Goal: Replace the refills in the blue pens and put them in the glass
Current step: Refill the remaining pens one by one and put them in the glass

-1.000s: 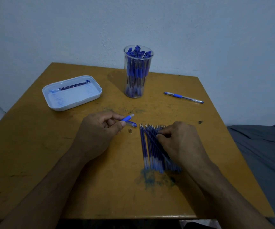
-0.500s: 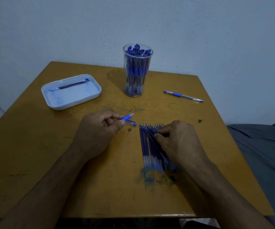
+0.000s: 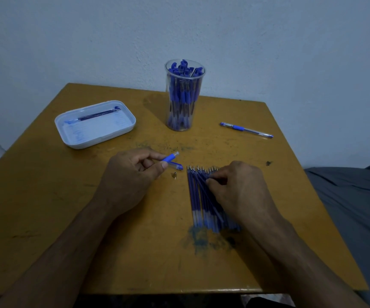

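At the near edge of a worn yellow table (image 3: 135,252), two forearms reach in over a smear of blue ink (image 3: 201,238). The right hand (image 3: 239,190) lies on a row of refills (image 3: 198,196) laid side by side with metal tips pointing away, its fingertips (image 3: 210,180) curled and pinching at one near the tips, apparently singling it out for the next fitting. The left hand (image 3: 126,176) grips two pen parts between thumb and curled fingers: a barrel (image 3: 170,157) with a blue grip angled up and away, and beneath it a clear piece (image 3: 176,166) with a blue end, likely the cap. Holding the barrel's open end toward the refills would keep it ready to receive one. A small metal tip (image 3: 174,175) sits on the wood just beside that hand, seemingly unscrewed and parked within reach.

Farther off to the left, a white tray (image 3: 122,130) holds a single dark refill (image 3: 96,113), probably a spent one set aside. To the right, well apart from the hands, one assembled pen (image 3: 246,130) lies flat, not yet in the glass. At the far edge against the wall stands the glass (image 3: 185,96), upright and crowded with blue pens (image 3: 184,94), suggesting the job is well advanced, with a supply of refills left.
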